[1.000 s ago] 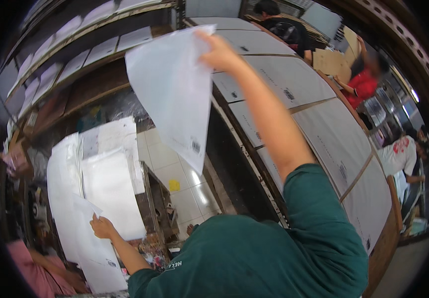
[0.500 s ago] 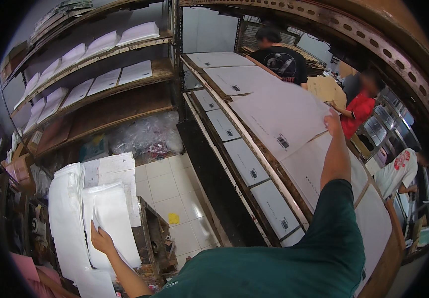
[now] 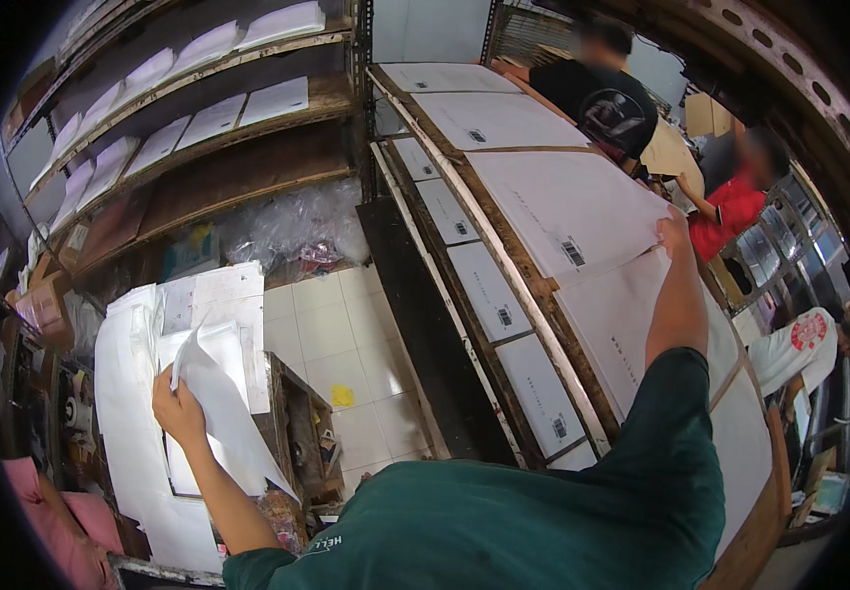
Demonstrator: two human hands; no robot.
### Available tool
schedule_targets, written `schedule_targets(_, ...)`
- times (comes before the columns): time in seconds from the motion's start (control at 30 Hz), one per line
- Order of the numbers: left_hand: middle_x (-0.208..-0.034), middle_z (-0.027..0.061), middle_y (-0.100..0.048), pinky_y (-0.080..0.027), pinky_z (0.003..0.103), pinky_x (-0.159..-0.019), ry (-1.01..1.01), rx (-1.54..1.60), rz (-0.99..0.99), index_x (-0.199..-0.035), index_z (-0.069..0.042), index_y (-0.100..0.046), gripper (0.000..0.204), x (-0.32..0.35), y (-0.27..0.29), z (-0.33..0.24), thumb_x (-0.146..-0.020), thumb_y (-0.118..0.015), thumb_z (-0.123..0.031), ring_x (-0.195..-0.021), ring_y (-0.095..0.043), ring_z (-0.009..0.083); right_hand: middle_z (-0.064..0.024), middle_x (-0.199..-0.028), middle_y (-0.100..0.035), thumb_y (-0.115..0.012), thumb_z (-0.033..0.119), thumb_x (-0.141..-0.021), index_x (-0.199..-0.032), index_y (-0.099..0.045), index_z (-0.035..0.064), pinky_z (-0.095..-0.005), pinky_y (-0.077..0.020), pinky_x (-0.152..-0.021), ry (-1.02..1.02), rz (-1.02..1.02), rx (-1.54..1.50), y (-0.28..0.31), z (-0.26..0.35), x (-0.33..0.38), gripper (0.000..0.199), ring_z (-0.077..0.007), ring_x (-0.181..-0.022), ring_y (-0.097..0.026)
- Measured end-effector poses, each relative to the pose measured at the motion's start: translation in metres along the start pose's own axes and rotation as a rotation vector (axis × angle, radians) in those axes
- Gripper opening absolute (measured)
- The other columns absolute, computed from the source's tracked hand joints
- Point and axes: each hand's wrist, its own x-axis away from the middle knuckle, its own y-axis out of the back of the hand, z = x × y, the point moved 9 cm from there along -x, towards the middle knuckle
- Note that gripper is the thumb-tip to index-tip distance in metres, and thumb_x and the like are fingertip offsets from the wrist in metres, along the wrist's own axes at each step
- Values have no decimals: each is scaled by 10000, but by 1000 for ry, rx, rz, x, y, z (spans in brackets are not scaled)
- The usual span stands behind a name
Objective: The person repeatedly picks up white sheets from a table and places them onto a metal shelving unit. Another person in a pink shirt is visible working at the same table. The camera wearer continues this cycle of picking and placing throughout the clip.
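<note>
My left hand (image 3: 177,405) grips a large white paper sheet (image 3: 216,393) and lifts its corner off a pile of white sheets (image 3: 140,433) at the lower left. My right hand (image 3: 674,236) reaches far out to the right and pinches the edge of a big white sheet (image 3: 568,202) with a barcode that lies on a slanted wooden rack (image 3: 533,295). My dark green sleeves fill the lower middle.
Wooden shelves (image 3: 218,147) at the upper left carry stacks of white paper. Crumpled clear plastic (image 3: 297,226) lies on the tiled floor (image 3: 336,334). A small wooden crate (image 3: 302,433) stands beside the pile. Two other people, one in black (image 3: 597,93), one in red (image 3: 730,211), work beyond the rack.
My right hand swung a sheet from overhead down onto the slanted rack and now holds its edge there. My left hand has lifted a sheet's corner from the pile.
</note>
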Motion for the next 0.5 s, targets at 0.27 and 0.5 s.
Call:
schedule_targets(0.27, -964, 180, -653, -464, 321, -805, -21, 228, -40, -1003, 13, -644, 254, -27, 30, -68, -811, -483, -29, -882, -632, 283, -116, -989, -521, -495, 11, -592, -1346, -370, 89, -399, -428, -591, -10, -26, 66, 5, 3, 3, 768, -219, -706, -498)
schedule_targets(0.5, -971, 173, -655, -462, 311, -823, -52, 341, -70, -994, 27, -645, 223, -34, 36, -93, -840, -507, -56, -901, -629, 255, -138, -1094, -497, -507, 24, -578, -1339, -376, 85, -393, -430, -612, -38, 77, 35, -5, -14, -16, 775, -238, -790, -499)
